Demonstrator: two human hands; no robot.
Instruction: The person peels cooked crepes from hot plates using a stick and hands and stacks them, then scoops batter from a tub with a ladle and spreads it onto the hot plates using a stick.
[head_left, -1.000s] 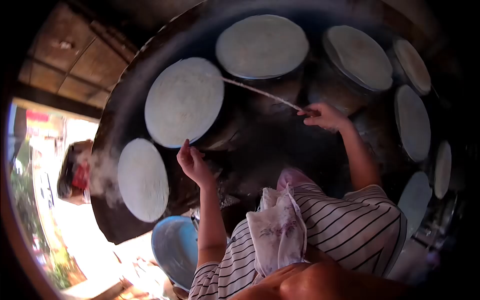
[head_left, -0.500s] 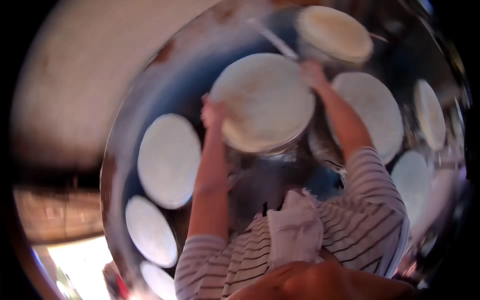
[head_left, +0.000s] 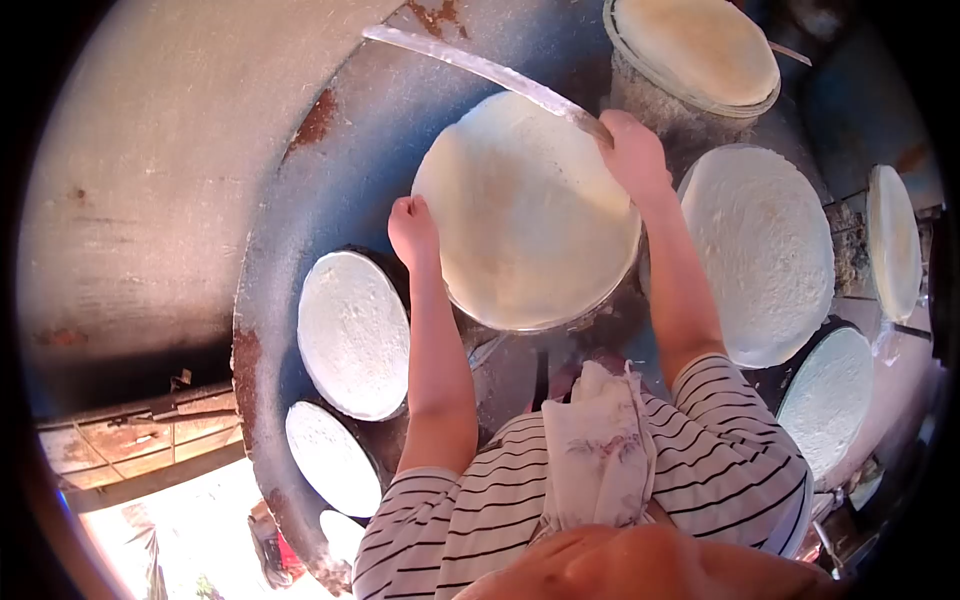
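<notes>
Sheet, round and pale point(head_left: 525, 225): one, central, between both hands on the round worktop point(head_left: 265, 400), faintly browned across its middle.

Left hand point(head_left: 413, 232): fingers curled together at the sheet's left edge; whether they pinched that edge could not be told.

Right hand point(head_left: 637, 160): clamped on the near end of a flat stick point(head_left: 480, 68), beside the sheet's upper right edge. Stick slanted across the far edge, its tip beyond, toward upper left.

Neighbouring discs: two whitish, at left point(head_left: 354, 335) and lower left point(head_left: 333, 458); one broad, at right point(head_left: 757, 255); one tan-topped, on a raised round stand point(head_left: 635, 85).

Step in hand, as judged: working the sheet's edge with the stick. Next move, as judged, called for a level stick and slack in the thin sheet, lest it tear or fold.

Differences: half a second earlier, stick and hands were blurred; by this frame the stick reached farther left. One second earlier, the left hand was at a disc's near edge, the right well apart from it, stick tip at that disc's right side.
</notes>
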